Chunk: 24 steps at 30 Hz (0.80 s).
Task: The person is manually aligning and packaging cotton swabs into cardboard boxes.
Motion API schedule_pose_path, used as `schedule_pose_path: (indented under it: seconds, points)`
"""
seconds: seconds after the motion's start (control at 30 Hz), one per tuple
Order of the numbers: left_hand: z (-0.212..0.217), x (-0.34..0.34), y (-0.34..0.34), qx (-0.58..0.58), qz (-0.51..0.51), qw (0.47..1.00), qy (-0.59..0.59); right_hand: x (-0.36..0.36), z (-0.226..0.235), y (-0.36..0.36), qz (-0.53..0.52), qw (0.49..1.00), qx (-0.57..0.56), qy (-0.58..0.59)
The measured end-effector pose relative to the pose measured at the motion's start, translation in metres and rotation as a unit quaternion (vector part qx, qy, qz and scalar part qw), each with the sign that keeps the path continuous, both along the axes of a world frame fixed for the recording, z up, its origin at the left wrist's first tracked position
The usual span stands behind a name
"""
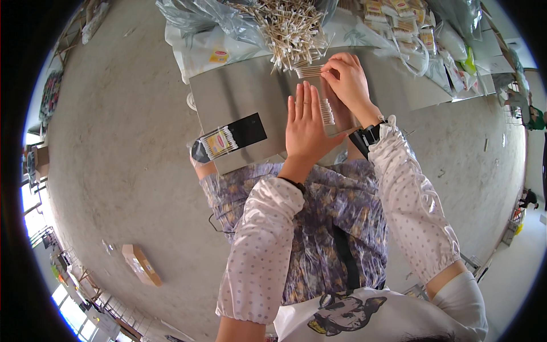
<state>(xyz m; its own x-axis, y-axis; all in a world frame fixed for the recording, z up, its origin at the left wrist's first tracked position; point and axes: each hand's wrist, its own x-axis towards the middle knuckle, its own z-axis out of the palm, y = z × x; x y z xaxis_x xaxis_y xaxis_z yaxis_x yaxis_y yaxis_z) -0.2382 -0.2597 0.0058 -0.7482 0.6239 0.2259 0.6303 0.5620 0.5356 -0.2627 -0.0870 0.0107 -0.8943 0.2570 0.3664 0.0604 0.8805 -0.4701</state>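
My left hand [305, 128] lies flat with its fingers stretched out on the grey work surface. Beside it, partly hidden by the palm, is a row of cotton swabs [327, 112]. Further up, my right hand [348, 80] bends over a second row of cotton swabs [309, 71], thumb and fingertips pinched at the row's right end. Just beyond lies a large loose heap of cotton swabs [290, 37]. Toward the left of the surface, a black flat holder [249, 130] carries a neat row of swabs with a yellow and red label card [218, 143].
Clear plastic bags [213, 20] lie behind the heap's left side. Several packed swab bundles [401, 17] are piled at the far right, near a white strap [421, 65]. The grey board [228, 94] ends above my lap. A cardboard box [141, 265] sits on the floor, lower left.
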Motion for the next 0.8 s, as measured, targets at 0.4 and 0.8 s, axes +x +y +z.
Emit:
schedule_pose_path:
  seconds: [0.4, 0.8]
  points:
    - [0.002, -0.017, -0.01, 0.542, 0.13, 0.721, -0.411, 0.058, -0.003, -0.065, -0.093, 0.804, -0.563, 0.166]
    - [0.011, -0.009, -0.037, 0.578, 0.181, 0.675, -0.422, 0.04, -0.005, -0.097, -0.009, 0.808, -0.58, 0.106]
